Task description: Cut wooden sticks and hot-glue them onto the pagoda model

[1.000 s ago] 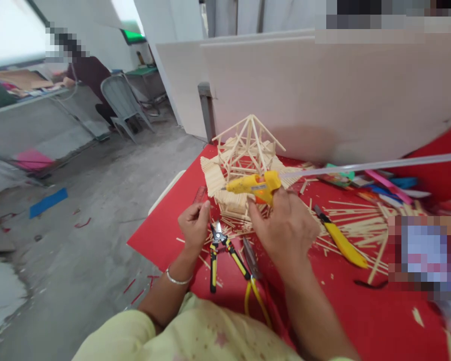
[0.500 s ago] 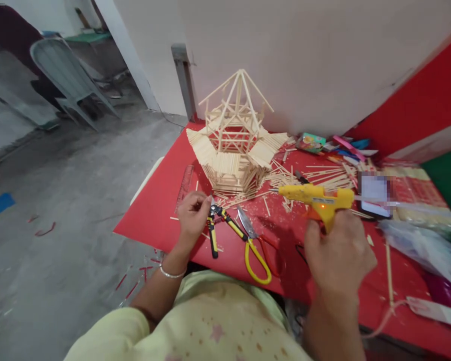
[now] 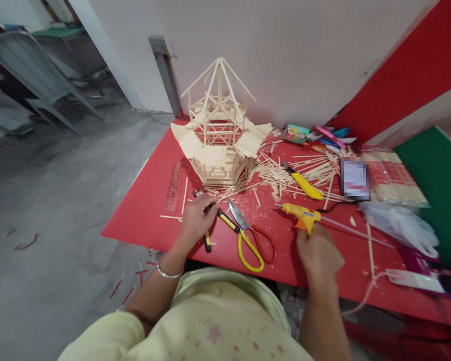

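My right hand (image 3: 317,253) grips the handle of a yellow hot glue gun (image 3: 299,215), low over the red table (image 3: 143,210), nozzle pointing left and a clear glue stick trailing out to the right. My left hand (image 3: 196,220) rests closed on the yellow-and-black pliers (image 3: 210,235) lying on the table. Behind the pliers stands a house model built of thin wooden sticks (image 3: 218,140), with a peaked open roof frame. Yellow-and-red scissors (image 3: 250,239) lie between my hands.
Loose sticks (image 3: 308,173) litter the table right of the model, with a yellow utility knife (image 3: 304,184) among them. A red ruler (image 3: 173,185) lies at the left. A plastic bag (image 3: 400,225), stick packs and a green board (image 3: 439,190) fill the right side. A grey chair (image 3: 30,70) stands on the floor.
My right hand has carried the glue gun away from the stick model, rightward and down to the table. My left hand has settled onto the pliers. The view has swung right.
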Tool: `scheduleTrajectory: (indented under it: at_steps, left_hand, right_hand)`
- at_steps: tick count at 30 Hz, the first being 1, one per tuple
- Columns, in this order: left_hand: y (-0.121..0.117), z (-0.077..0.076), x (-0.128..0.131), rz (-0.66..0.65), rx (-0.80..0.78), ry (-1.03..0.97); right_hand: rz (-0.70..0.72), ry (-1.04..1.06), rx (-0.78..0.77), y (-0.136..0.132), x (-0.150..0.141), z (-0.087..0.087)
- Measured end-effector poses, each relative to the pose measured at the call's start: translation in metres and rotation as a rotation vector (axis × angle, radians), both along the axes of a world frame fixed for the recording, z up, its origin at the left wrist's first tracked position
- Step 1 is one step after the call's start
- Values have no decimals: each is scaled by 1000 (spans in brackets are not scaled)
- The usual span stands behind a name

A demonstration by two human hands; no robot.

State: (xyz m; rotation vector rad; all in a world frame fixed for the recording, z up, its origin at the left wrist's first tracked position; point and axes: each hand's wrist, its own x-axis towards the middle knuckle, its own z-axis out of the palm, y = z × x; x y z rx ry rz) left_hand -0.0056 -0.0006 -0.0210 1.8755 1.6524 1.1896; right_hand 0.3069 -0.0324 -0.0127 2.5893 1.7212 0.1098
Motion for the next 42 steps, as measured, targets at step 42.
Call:
scheduleTrajectory:
  at_steps: [42]
  left_hand:
    - [26, 12, 71, -393, -247, 411]
  right_hand:
    - [350, 1015, 145, -25, -45, 9]
